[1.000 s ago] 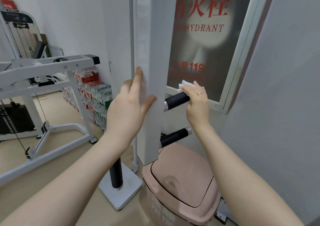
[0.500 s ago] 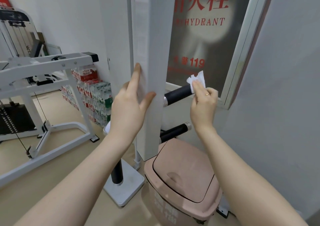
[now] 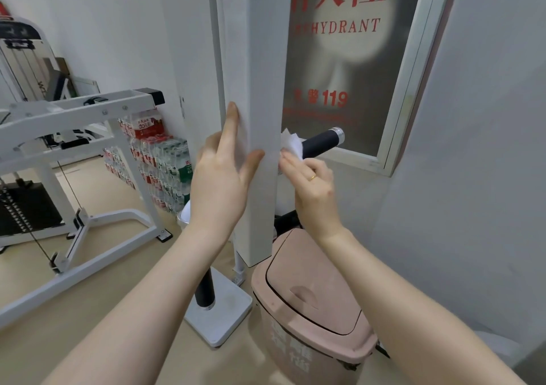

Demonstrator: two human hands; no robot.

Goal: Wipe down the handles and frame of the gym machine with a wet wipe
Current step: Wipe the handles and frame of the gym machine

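white post (image 3: 260, 119), white wipe (image 3: 292, 145), black handle (image 3: 320, 145) with chrome cap, pink bin (image 3: 310, 305), red-lettered sign (image 3: 348, 60)

I saw the tan floor (image 3: 112, 311) carrying a pink bin (image 3: 310, 311), the machine's white base plate (image 3: 224, 316), and stacked bottled water (image 3: 165, 166).

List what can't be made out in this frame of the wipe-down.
- Head view: inner end of the upper handle, hidden by the white post and wet wipe.
- Lower handle: mostly behind the right hand.
- Right hand's grip on the wipe: blurred.
- Post's top: cut off by the upper edge.
- Pink bin lettering: too blurred to read.
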